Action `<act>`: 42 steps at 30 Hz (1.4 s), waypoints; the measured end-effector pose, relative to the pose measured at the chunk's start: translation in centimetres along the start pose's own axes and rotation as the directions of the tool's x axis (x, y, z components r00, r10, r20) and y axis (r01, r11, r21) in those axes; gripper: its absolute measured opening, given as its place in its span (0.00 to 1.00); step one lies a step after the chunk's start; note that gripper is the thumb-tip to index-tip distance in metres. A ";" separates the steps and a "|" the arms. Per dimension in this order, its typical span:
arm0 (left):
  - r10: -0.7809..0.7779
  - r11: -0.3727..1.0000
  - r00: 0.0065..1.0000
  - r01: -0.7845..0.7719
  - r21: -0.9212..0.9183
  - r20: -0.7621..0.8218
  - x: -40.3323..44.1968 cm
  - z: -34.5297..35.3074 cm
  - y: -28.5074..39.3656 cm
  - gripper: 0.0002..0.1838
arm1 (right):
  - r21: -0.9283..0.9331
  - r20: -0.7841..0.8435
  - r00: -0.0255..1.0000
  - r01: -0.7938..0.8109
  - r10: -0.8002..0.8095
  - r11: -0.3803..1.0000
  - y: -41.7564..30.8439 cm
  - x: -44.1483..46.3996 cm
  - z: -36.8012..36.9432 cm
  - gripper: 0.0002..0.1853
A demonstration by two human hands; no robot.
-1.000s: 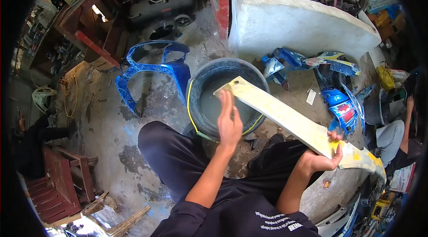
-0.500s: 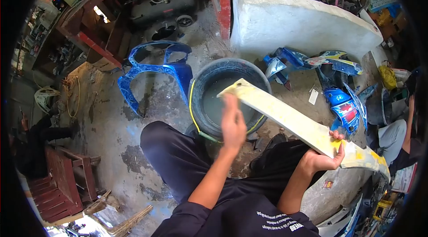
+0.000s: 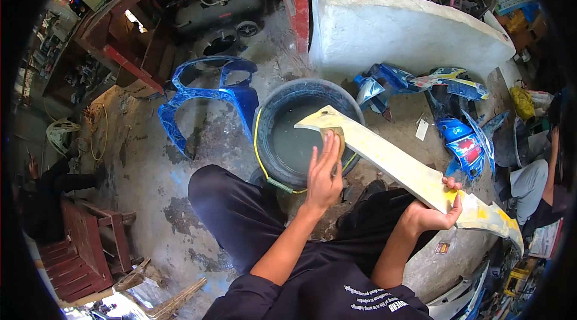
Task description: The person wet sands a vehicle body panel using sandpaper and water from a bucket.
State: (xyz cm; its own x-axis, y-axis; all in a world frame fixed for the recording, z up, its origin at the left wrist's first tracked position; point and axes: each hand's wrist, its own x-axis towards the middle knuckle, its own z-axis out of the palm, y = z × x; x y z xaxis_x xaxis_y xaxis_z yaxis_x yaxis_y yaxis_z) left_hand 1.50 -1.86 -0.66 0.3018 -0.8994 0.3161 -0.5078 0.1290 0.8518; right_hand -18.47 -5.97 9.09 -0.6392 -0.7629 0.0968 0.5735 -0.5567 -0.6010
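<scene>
A long cream panel with yellow patches [image 3: 390, 153] slants from above the water bucket [image 3: 282, 88] down to the right. My right hand [image 3: 437, 210] is wrapped round its lower part, thumb on the near edge and fingers over the far edge. Near the panel's upper end, my left hand [image 3: 324, 174] presses a small brownish pad [image 3: 340, 142] against the panel's near edge, its fingers extended along the pad. The bucket holds cloudy water and has a yellow cord round its side.
A blue frame-shaped panel [image 3: 240, 100] stands left of the bucket. Blue fairing pieces [image 3: 460, 139] lie at the right, before a white wall [image 3: 409, 31]. A red wooden bench [image 3: 78, 248] is at the lower left. Other people sit at the far left [image 3: 51, 187] and far right [image 3: 529, 184].
My left hand has moved right and slightly down along the panel from its tip, and the pad now shows beyond its fingers. My right hand keeps the same hold.
</scene>
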 end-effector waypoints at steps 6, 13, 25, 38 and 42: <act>-0.188 0.982 0.966 0.190 -0.010 -0.176 1.5 -0.1 -1.1 0.30 | -0.003 0.050 0.998 -0.037 0.037 0.999 -0.1 -0.5 -0.2 0.11; -0.271 0.960 0.933 0.280 0.002 -0.237 2.0 -0.9 -2.6 0.31 | -0.013 -0.010 1.000 -0.012 0.012 1.000 -0.3 -0.1 0.1 0.12; -0.052 0.998 0.993 0.047 -0.045 -0.110 0.8 0.2 0.5 0.29 | -0.019 -0.108 0.994 -0.018 0.016 1.000 0.5 -0.4 0.8 0.14; 0.203 0.978 0.977 -0.205 0.031 0.062 -1.6 0.8 4.4 0.33 | -0.020 -0.069 0.998 -0.010 0.009 1.000 1.5 -1.3 1.5 0.14; -0.136 0.989 0.985 0.140 0.040 -0.104 0.6 -0.1 2.5 0.34 | -0.034 -0.068 0.997 -0.030 0.027 0.999 1.3 -1.7 1.8 0.14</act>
State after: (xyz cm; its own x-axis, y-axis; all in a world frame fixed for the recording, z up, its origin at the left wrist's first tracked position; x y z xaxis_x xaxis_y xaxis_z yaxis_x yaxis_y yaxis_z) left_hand 0.50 -2.02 1.72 0.4501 -0.8603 0.2393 -0.4920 -0.0153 0.8704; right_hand -15.75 -6.02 9.57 -0.6565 -0.7538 0.0265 0.5745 -0.5225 -0.6300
